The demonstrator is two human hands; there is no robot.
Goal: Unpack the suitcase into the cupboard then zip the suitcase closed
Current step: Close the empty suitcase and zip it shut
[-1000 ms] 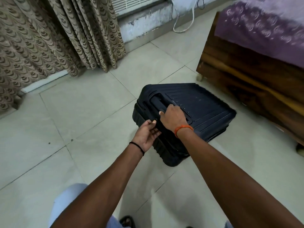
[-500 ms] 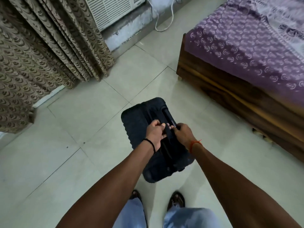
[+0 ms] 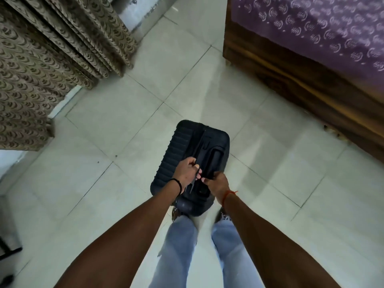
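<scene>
1. The dark suitcase is held upright on the tiled floor, just before the feet.
2. Left hand and right hand fingers are curled, gripping its top.
3. A wooden bed is seen right, curtains left, both well apart.

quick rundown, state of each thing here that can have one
suitcase: closed, standing on end on the floor
left hand: gripping the suitcase along its seam
right hand: fingers curled on the suitcase beside the side handle
curtains: hanging to the floor
bed: covered with a purple sheet
</scene>
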